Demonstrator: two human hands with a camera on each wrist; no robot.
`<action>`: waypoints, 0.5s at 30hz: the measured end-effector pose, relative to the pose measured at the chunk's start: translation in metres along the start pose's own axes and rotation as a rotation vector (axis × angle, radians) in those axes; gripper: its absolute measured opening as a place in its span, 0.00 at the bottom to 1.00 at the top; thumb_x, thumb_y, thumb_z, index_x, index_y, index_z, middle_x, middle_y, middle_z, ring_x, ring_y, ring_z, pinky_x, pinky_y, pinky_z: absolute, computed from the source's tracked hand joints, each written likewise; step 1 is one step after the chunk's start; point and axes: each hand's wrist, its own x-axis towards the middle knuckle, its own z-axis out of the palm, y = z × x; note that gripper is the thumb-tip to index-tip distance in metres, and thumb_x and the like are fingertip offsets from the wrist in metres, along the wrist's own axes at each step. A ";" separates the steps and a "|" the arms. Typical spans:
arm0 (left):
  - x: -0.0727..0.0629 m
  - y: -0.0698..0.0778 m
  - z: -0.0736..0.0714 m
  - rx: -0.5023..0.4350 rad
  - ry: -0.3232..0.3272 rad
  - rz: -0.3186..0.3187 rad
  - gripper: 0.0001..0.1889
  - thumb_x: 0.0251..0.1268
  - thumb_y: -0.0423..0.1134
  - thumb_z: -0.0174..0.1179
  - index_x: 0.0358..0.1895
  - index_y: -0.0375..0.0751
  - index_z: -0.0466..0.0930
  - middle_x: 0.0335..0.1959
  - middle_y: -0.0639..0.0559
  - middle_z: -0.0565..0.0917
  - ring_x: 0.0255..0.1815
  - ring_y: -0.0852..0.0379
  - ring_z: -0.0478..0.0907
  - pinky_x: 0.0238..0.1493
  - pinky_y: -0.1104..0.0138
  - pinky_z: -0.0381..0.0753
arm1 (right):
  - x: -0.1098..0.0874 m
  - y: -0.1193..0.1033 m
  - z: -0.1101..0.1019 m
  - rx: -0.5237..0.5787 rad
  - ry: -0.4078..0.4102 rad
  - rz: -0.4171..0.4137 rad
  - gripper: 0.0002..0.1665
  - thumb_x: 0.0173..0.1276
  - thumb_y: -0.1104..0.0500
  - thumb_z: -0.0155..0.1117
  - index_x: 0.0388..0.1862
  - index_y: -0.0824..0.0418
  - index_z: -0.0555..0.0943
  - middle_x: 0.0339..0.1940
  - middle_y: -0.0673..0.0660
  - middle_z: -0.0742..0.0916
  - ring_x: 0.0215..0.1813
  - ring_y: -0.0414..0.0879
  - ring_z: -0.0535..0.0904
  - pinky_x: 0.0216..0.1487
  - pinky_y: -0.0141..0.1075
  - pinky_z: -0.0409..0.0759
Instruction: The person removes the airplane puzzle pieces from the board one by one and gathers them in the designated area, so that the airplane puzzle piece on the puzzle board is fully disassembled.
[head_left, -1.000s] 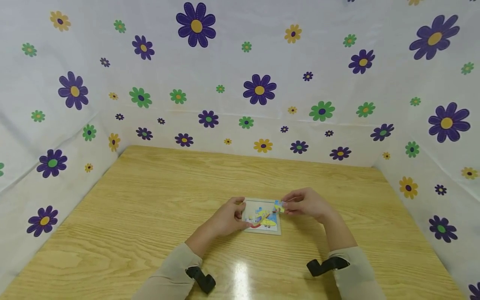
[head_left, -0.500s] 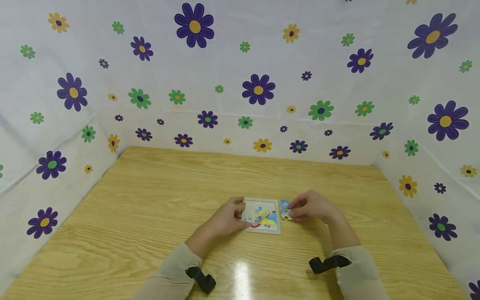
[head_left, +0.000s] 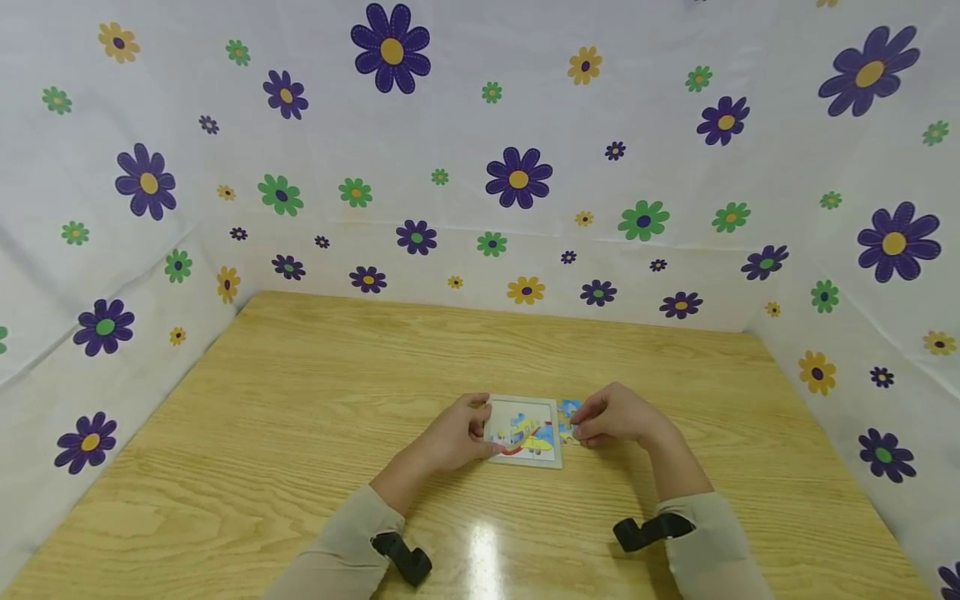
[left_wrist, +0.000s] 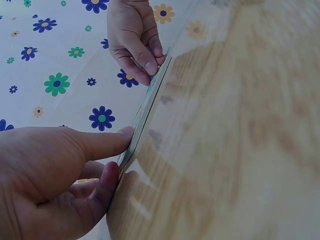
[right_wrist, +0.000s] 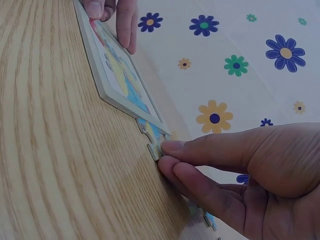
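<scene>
A pale framed jigsaw puzzle [head_left: 522,466] lies on the table, partly filled with a yellow and blue airplane picture; its upper left part is bare. My left hand [head_left: 452,435] holds it by the left side, thumb on the near left corner and fingers at the far left edge. In the left wrist view, the left thumb [left_wrist: 107,142] presses the frame's rim. Just off the right rim, my right hand [head_left: 618,414] pinches a puzzle piece [right_wrist: 155,150] between thumb and fingertips, low at the tabletop. A blue piece [head_left: 570,407] lies beside the frame, partly behind those fingers.
More loose pieces [right_wrist: 210,220] show below the right hand in the right wrist view. The wooden table [head_left: 337,367] is enclosed by a white flowered cloth [head_left: 450,125] at the back and both sides. Black straps [head_left: 652,532] sit on both sleeves.
My right hand has moved from over the frame's upper right corner, with a blue and yellow piece, to the table just right of the frame. The left hand stays put.
</scene>
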 end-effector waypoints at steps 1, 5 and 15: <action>0.000 0.000 0.000 0.001 -0.003 0.002 0.42 0.65 0.37 0.68 0.77 0.30 0.55 0.58 0.42 0.73 0.36 0.57 0.68 0.38 0.67 0.70 | 0.000 0.000 0.000 -0.001 0.001 0.000 0.11 0.63 0.68 0.71 0.42 0.74 0.85 0.32 0.58 0.89 0.31 0.42 0.85 0.38 0.35 0.86; 0.000 0.000 -0.001 0.015 -0.002 0.013 0.41 0.65 0.37 0.68 0.76 0.29 0.57 0.62 0.42 0.71 0.36 0.57 0.68 0.38 0.67 0.70 | 0.001 -0.001 0.000 -0.030 0.024 0.002 0.11 0.64 0.65 0.71 0.42 0.72 0.86 0.33 0.58 0.90 0.31 0.42 0.84 0.37 0.35 0.86; 0.001 -0.001 -0.001 0.025 0.001 0.002 0.43 0.64 0.39 0.69 0.77 0.30 0.55 0.55 0.42 0.76 0.35 0.58 0.69 0.38 0.68 0.70 | 0.010 -0.006 0.012 -0.016 0.041 -0.076 0.16 0.67 0.59 0.70 0.48 0.69 0.86 0.40 0.58 0.87 0.34 0.44 0.83 0.39 0.36 0.85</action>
